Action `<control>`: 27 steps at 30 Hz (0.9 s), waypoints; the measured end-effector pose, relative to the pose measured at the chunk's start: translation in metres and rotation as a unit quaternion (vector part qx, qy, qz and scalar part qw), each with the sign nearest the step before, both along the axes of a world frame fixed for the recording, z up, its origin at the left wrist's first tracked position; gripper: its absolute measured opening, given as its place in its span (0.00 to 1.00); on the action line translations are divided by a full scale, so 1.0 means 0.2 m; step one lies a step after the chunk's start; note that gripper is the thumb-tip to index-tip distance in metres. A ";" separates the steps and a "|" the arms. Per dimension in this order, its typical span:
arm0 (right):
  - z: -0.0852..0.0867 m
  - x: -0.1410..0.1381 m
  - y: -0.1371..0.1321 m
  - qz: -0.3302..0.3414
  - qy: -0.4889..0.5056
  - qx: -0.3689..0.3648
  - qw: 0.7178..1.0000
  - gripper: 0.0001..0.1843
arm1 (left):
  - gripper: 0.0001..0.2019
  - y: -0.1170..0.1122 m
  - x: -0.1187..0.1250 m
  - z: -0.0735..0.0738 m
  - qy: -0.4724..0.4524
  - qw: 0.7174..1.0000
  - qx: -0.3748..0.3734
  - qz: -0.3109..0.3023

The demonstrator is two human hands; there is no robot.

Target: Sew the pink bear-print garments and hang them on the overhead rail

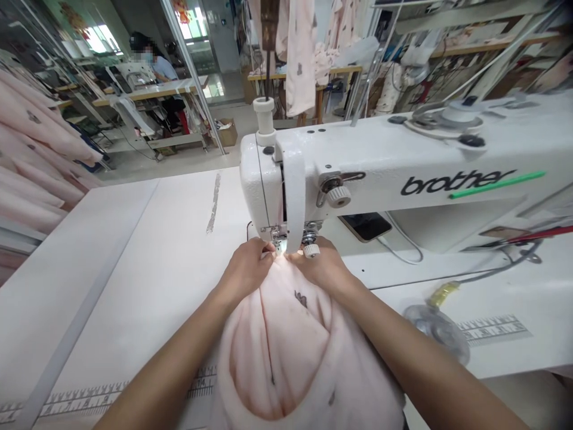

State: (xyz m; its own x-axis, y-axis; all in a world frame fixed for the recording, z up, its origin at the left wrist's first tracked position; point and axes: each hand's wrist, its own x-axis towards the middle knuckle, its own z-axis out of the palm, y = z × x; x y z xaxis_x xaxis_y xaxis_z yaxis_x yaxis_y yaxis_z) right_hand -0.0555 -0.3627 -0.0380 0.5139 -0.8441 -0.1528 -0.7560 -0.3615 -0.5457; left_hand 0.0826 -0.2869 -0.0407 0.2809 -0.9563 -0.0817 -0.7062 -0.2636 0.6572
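While the person sat at the white Brother sewing machine (380, 155), both bare hands worked close beside its presser foot (278, 242). The left hand (244, 270) and the right hand (320, 263) each seemed to have a closed grip, their fingertips (268, 247) pinching the pale pink fleece garment (286, 352) just below the foot. The garment lay bunched on the table (134, 269) at 6 o'clock from the foot. It looked soft, light and floppy, apt to slump and creep, so the surest hold seemed to be near the edge being fed, where those fingers were. Fingers and the machine head hid the needle and the stitching point, and the cloth's folds hid how its layers lay. A phone (364, 227) rested under the machine arm at 2 o'clock, and a co-worker (163, 68) sat well off at 11 o'clock.
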 end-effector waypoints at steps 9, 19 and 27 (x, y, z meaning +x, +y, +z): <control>-0.06 0.00 0.00 0.008 -0.021 -0.049 0.999 0.10 | 0.03 -0.01 -0.01 -0.02 -0.008 0.999 -0.046 0.026; -0.07 0.01 0.00 0.001 -0.036 -0.064 0.997 0.10 | 0.06 -0.02 -0.02 -0.02 -0.014 0.998 -0.051 0.023; -0.06 0.01 0.00 -0.010 -0.011 -0.057 0.998 0.09 | 0.09 -0.02 -0.02 -0.03 -0.025 0.998 -0.056 0.023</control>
